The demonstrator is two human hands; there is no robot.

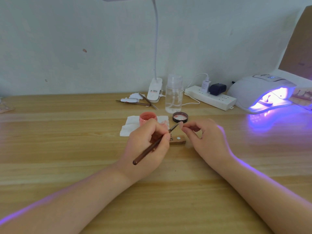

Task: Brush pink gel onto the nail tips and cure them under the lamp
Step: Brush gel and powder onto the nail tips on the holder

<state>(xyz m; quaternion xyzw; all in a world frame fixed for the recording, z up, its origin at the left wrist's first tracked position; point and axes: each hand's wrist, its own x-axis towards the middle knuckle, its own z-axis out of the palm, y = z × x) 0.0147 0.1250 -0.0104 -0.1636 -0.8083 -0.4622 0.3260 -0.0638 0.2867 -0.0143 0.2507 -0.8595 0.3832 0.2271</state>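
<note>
On the wooden table [67,132], the left hand [146,146] pinches a brown gel brush [152,146], its bristles touching a nail tip [181,124] pinched by the right hand [207,139]. Behind them stand the pink gel jar [148,117] and, far right, the glowing curing lamp [260,92].

desk lamp [156,48] head cropped, nail tip [181,124] blurred

Both hands [148,141] [205,139] curled, pinching

Brown brush [152,146] tilted, bristles touching pale nail tip [181,124]; lamp [258,92] glowing violet.
</note>
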